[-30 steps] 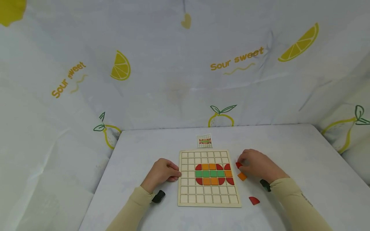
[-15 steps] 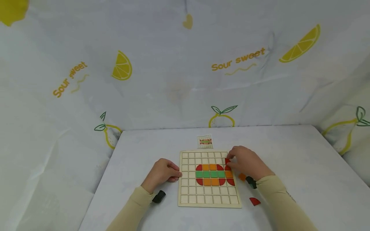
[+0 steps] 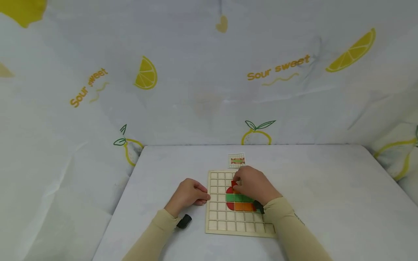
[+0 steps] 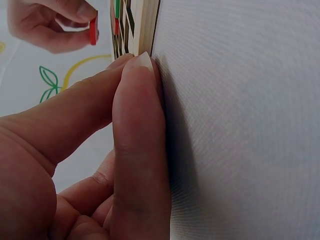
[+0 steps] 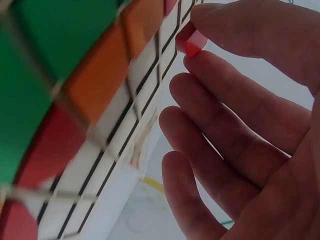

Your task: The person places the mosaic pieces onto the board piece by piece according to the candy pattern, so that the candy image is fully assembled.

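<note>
A pale wooden grid board [image 3: 222, 225] lies on the table, partly covered by red, orange and green tiles that form a rounded pattern. My left hand [image 3: 189, 194] pinches the board's left edge between thumb and forefinger. Over the upper middle of the board, my right hand [image 3: 255, 184] holds a red quarter-round tile [image 5: 192, 40] between thumb and forefinger. Its other fingers are loosely bent in the right wrist view. The left wrist view shows this tile apart from the board. The right hand and forearm hide the right part of the pattern.
Behind the board lies a small pattern card [image 3: 236, 160], its lower right near my right hand. Each wrist carries a black device, such as the one on the left [image 3: 184, 221]. A white printed cloth [image 3: 202, 90] rises behind the table.
My right hand has carried the red tile leftward, from beside the board to over its upper middle. The loose orange and red tiles at right are now hidden by that arm. The left hand stays put.
</note>
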A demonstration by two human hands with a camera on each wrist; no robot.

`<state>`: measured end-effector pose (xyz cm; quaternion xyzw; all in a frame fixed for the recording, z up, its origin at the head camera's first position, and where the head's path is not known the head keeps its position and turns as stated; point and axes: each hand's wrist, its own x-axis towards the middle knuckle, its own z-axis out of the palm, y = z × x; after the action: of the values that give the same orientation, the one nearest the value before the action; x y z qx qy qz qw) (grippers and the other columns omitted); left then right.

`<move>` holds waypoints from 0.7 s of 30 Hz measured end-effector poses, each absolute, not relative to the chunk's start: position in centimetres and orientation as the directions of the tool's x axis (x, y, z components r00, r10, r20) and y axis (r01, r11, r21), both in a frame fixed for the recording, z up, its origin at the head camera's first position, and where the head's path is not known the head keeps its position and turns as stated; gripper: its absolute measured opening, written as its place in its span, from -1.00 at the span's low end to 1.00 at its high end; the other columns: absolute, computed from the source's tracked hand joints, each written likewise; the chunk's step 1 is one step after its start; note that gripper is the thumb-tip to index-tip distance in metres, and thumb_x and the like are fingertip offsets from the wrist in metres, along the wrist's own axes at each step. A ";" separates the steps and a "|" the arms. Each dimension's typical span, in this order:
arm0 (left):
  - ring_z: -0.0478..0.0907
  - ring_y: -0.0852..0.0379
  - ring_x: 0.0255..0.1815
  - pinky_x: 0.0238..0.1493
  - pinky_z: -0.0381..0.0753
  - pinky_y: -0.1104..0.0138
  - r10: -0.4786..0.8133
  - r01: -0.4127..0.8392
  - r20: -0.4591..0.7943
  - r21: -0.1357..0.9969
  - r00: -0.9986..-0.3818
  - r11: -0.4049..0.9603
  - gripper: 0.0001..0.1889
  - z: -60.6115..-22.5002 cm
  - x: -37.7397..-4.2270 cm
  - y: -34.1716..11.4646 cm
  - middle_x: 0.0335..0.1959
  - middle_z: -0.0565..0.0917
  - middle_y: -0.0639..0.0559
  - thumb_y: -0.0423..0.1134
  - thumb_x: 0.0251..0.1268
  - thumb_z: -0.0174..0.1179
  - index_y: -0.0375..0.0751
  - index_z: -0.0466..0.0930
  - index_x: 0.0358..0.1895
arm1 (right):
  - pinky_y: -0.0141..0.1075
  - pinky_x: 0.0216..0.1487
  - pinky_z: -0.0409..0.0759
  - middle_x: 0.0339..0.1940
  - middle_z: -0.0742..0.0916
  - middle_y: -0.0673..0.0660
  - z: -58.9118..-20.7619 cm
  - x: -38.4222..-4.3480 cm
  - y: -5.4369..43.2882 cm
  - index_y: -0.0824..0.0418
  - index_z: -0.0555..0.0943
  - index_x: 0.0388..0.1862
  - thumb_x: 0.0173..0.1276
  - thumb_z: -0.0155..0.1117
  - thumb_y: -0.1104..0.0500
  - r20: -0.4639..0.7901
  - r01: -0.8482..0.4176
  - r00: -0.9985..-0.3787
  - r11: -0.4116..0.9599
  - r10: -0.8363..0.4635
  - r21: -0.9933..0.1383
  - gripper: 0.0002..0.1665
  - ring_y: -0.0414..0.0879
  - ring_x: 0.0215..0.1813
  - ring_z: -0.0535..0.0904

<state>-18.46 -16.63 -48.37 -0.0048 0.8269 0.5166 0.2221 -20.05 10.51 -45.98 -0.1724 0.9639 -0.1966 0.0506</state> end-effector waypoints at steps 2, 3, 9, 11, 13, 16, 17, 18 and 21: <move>0.77 0.21 -0.46 -0.32 0.83 0.35 0.221 -0.239 -0.374 0.852 -0.901 0.465 -0.79 -48.4 -18.5 -16.6 -0.39 0.84 -0.04 -0.30 0.22 0.58 -0.28 0.75 -0.20 | -0.19 -0.07 0.73 -0.22 0.77 -0.06 -46.3 -20.0 9.6 0.06 0.84 -0.24 0.35 0.59 0.08 -0.022 -0.331 -0.930 0.860 -0.367 -0.388 -0.90 -0.16 -0.16 0.59; 0.77 0.21 -0.46 -0.32 0.83 0.35 0.219 -0.241 -0.374 0.852 -0.901 0.466 -0.79 -48.4 -18.5 -16.5 -0.40 0.84 -0.04 -0.30 0.22 0.58 -0.28 0.75 -0.20 | -0.19 -0.09 0.72 -0.23 0.76 -0.06 -46.3 -20.0 9.2 0.05 0.84 -0.25 0.35 0.59 0.08 -0.022 -0.336 -0.928 0.858 -0.373 -0.388 -0.91 -0.16 -0.18 0.58; 0.77 0.20 -0.46 -0.33 0.82 0.35 0.211 -0.242 -0.373 0.849 -0.903 0.469 -0.80 -48.4 -18.5 -16.5 -0.40 0.84 -0.03 -0.29 0.23 0.57 -0.26 0.75 -0.20 | -0.21 -0.16 0.70 -0.31 0.73 -0.07 -46.0 -19.7 7.1 0.07 0.81 -0.31 0.31 0.62 0.12 -0.011 -0.361 -0.917 0.844 -0.398 -0.397 -0.90 -0.17 -0.24 0.57; 0.78 0.20 -0.47 -0.33 0.82 0.35 0.214 -0.238 -0.370 0.852 -0.904 0.467 -0.80 -48.3 -18.6 -16.5 -0.40 0.84 -0.03 -0.29 0.23 0.57 -0.27 0.75 -0.20 | -0.21 -0.15 0.71 -0.31 0.73 -0.07 -46.0 -19.7 6.6 0.07 0.81 -0.31 0.31 0.63 0.11 -0.010 -0.368 -0.915 0.845 -0.403 -0.388 -0.89 -0.17 -0.24 0.58; 0.78 0.20 -0.47 -0.33 0.82 0.35 0.217 -0.235 -0.367 0.854 -0.905 0.464 -0.81 -48.3 -18.6 -16.6 -0.40 0.84 -0.02 -0.30 0.23 0.57 -0.27 0.75 -0.21 | -0.21 -0.15 0.71 -0.32 0.72 -0.07 -46.1 -19.7 6.3 0.07 0.81 -0.31 0.31 0.63 0.09 -0.016 -0.371 -0.914 0.849 -0.406 -0.375 -0.87 -0.16 -0.24 0.58; 0.78 0.20 -0.47 -0.33 0.82 0.35 0.220 -0.235 -0.367 0.856 -0.904 0.459 -0.82 -48.3 -18.6 -16.6 -0.40 0.84 -0.02 -0.30 0.24 0.56 -0.27 0.75 -0.21 | -0.21 -0.15 0.71 -0.34 0.72 -0.07 -46.2 -19.7 6.0 0.06 0.81 -0.31 0.31 0.65 0.06 -0.019 -0.372 -0.915 0.860 -0.404 -0.349 -0.85 -0.16 -0.24 0.57; 0.78 0.20 -0.47 -0.33 0.82 0.35 0.220 -0.234 -0.365 0.856 -0.905 0.460 -0.82 -48.3 -18.5 -16.6 -0.40 0.84 -0.03 -0.31 0.24 0.56 -0.27 0.75 -0.21 | -0.21 -0.15 0.71 -0.34 0.72 -0.07 -46.1 -19.7 6.0 0.06 0.81 -0.31 0.31 0.65 0.06 -0.019 -0.371 -0.916 0.863 -0.401 -0.343 -0.85 -0.16 -0.24 0.57; 0.78 0.21 -0.47 -0.34 0.82 0.36 0.219 -0.233 -0.364 0.856 -0.905 0.461 -0.82 -48.3 -18.5 -16.6 -0.40 0.84 -0.03 -0.31 0.24 0.56 -0.27 0.75 -0.21 | -0.21 -0.15 0.71 -0.34 0.73 -0.08 -46.1 -19.6 5.9 0.06 0.81 -0.31 0.31 0.65 0.05 -0.018 -0.370 -0.917 0.865 -0.399 -0.338 -0.84 -0.16 -0.24 0.57; 0.78 0.20 -0.47 -0.34 0.82 0.36 0.216 -0.229 -0.362 0.854 -0.907 0.468 -0.81 -48.2 -18.5 -16.5 -0.41 0.84 -0.03 -0.30 0.24 0.57 -0.27 0.75 -0.21 | -0.21 -0.17 0.70 -0.35 0.73 -0.07 -46.1 -19.6 5.8 0.06 0.81 -0.33 0.31 0.64 0.06 -0.011 -0.374 -0.917 0.867 -0.399 -0.330 -0.85 -0.15 -0.25 0.57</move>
<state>-18.52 -16.53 -48.24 -0.0040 0.8291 0.5158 0.2159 -19.58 5.81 -46.13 -0.2002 0.9653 -0.1627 0.0392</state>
